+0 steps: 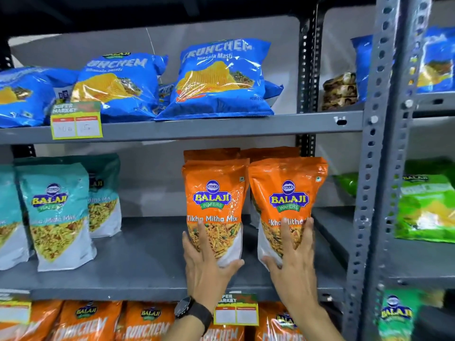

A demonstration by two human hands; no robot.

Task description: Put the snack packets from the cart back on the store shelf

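Note:
Two orange Balaji Tikha Mitha Mix packets stand upright side by side on the grey middle shelf. My left hand, with a black watch on the wrist, grips the lower part of the left orange packet. My right hand grips the lower part of the right orange packet. More orange packets stand directly behind these two. The cart is out of view.
Teal Balaji packets stand at the shelf's left. Blue Crunchem bags fill the shelf above, orange Crunchem bags the one below. A perforated steel upright borders the right, with green packets beyond. Price tags hang on shelf edges.

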